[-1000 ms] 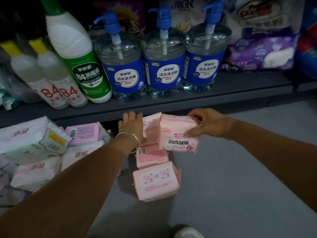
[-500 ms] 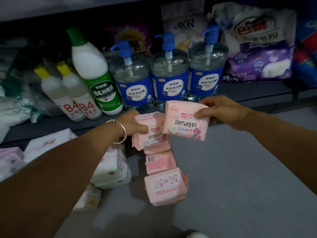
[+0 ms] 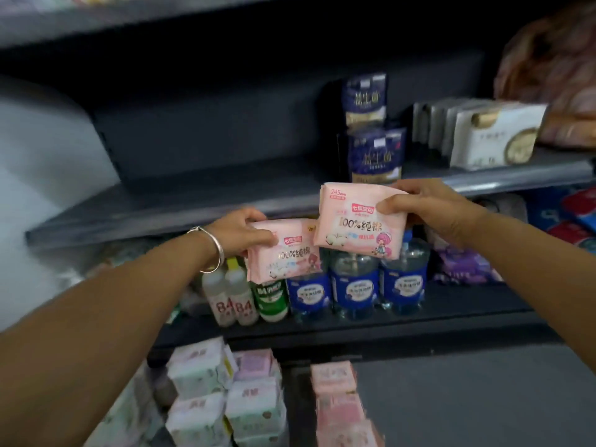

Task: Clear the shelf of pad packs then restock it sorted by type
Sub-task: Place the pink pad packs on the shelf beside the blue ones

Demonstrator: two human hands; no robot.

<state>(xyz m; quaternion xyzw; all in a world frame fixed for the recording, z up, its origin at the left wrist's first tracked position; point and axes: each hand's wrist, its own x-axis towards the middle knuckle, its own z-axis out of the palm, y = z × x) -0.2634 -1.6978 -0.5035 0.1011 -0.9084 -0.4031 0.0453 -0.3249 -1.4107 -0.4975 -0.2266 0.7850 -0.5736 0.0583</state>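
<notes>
My left hand (image 3: 240, 232), with a silver bangle on the wrist, grips a pink pad pack (image 3: 285, 256) by its upper left corner. My right hand (image 3: 425, 209) holds a second pink pad pack (image 3: 351, 225) of the same kind, slightly higher and to the right. Both packs hang in front of the grey shelf (image 3: 193, 204), whose left and middle part is bare. Dark blue pad packs (image 3: 375, 153) stand stacked on that shelf just behind my right hand. White and gold packs (image 3: 490, 137) stand in a row further right.
The lower shelf holds blue pump bottles (image 3: 354, 287), a green bottle (image 3: 271, 300) and two white "84" bottles (image 3: 233, 304). On the grey floor lie white and lilac pad packs (image 3: 222, 391) at left and a column of pink packs (image 3: 338, 404) at centre.
Both hands have lifted their pink packs from floor level up to the height of the higher shelf. The view has tilted up, so the upper shelf now shows.
</notes>
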